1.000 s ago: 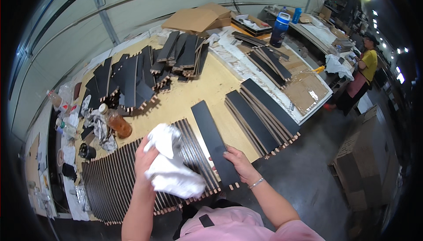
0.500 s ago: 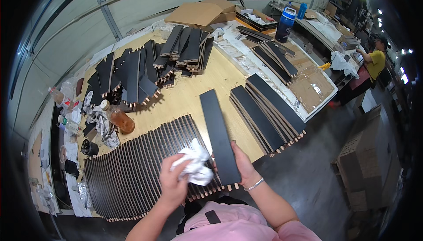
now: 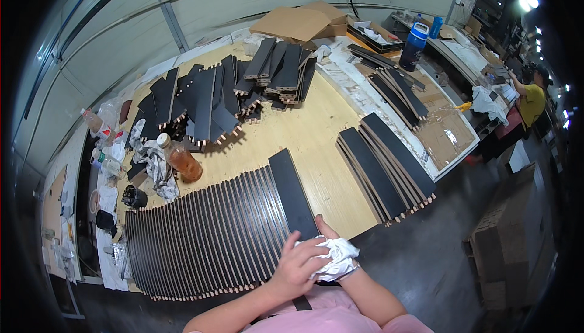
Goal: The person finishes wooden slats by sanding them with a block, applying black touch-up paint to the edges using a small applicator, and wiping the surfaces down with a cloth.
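A crumpled white cloth (image 3: 338, 256) is bunched between my two hands in front of my body. Bent over its left side are the fingers of my left hand (image 3: 298, 267), closed on it. My right hand (image 3: 327, 228) cups the cloth from the other side. Its thumb points up, and the cloth hides its remaining fingers. Just beyond my hands, a flat black board (image 3: 292, 190) lies at the right end of a long row of narrow black strips (image 3: 207, 235) with light wooden pegs along the near edge. The board's near end is partly covered by my hands.
More black boards (image 3: 383, 169) are stacked to the right, and a jumbled pile (image 3: 204, 99) lies at the back. On the left are an amber bottle (image 3: 184, 161), a stained rag (image 3: 159, 169) and a black cup (image 3: 134, 197). A blue bottle (image 3: 414, 47) stands far right. Another person (image 3: 530, 105) works beyond.
The black board that my right hand held up now lies at the row's right end. The cloth in my left hand has moved right to meet my right hand. The view has shifted slightly.
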{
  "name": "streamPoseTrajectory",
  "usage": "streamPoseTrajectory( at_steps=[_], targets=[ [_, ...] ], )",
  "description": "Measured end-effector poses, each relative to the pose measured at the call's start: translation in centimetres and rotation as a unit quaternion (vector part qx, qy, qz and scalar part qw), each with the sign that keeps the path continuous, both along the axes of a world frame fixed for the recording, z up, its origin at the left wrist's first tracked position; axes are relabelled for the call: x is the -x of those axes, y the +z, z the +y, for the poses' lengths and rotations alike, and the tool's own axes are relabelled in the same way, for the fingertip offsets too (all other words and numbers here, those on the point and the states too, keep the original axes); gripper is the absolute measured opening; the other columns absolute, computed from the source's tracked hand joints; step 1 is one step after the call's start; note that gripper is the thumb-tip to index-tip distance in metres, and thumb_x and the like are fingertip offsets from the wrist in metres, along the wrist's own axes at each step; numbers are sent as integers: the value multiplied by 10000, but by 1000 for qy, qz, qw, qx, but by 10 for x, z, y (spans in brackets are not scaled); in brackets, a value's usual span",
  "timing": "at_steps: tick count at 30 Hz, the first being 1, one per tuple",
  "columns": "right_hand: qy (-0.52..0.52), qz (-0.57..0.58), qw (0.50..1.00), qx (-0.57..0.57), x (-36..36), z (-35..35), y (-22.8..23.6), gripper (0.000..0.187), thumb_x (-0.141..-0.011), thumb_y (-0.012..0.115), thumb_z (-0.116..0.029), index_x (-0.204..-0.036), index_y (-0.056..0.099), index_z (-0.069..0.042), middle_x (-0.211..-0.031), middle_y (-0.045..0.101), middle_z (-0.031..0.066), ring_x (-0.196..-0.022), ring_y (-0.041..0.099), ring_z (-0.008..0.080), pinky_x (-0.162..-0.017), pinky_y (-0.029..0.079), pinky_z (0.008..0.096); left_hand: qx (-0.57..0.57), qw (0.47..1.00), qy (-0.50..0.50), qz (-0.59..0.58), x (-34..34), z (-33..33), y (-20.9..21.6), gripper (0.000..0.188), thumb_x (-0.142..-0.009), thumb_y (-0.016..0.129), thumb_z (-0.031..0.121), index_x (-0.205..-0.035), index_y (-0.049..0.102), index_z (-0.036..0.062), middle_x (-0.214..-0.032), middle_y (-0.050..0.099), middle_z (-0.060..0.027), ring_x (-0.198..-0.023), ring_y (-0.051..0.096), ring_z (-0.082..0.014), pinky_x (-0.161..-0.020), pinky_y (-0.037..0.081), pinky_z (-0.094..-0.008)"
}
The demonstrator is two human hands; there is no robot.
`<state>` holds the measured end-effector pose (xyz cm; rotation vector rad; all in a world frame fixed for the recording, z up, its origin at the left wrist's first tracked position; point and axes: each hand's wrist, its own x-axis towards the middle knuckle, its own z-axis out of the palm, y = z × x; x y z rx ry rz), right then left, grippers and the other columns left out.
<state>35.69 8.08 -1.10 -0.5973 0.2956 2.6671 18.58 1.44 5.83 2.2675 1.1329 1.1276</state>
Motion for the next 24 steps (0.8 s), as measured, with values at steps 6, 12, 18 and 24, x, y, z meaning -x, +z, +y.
streamPoseTrajectory(
  at_steps=[6, 12, 18, 24],
  targets=[
    [68, -138, 955, -255, 36, -28, 22, 649, -1238, 318, -543, -1446, 645, -21, -1152, 781, 168, -903, 787, 277, -824, 672, 409, -33, 961, 266, 59, 111, 133, 6, 271, -841, 822, 30, -1099, 745, 57, -1219, 743, -154, -1223, 697, -386, -1251, 361, -686],
    [96, 45, 969, -225, 4, -4, 36, 757, -1216, 344, -619, -1619, 532, -7, -1198, 774, 200, -938, 793, 272, -774, 678, 404, 187, 950, -9, 249, 171, 92, 48, 679, -725, 993, 494, -1228, 816, 73, -1148, 760, -132, -1103, 745, -366, -974, 585, -478],
    [-10, 1, 967, -254, -3, 2, 35, 894, -1143, 330, -798, -1484, 612, -22, -1157, 704, 147, -861, 676, 203, -679, 583, 340, 499, 845, 134, -140, 172, 12, -3, 398, -860, 980, 154, -1182, 826, -23, -1055, 851, -108, -934, 784, -139, -847, 626, -333],
    [-160, -289, 906, -265, 73, -27, 37, 282, -1166, 618, -90, -1442, 634, -33, -1361, 734, 61, -1212, 690, 175, -1078, 556, 382, 344, 830, 275, -343, 72, -24, -45, 272, -951, 878, 35, -1193, 778, -38, -1073, 819, -103, -921, 780, -143, -786, 627, -299]
  ],
)
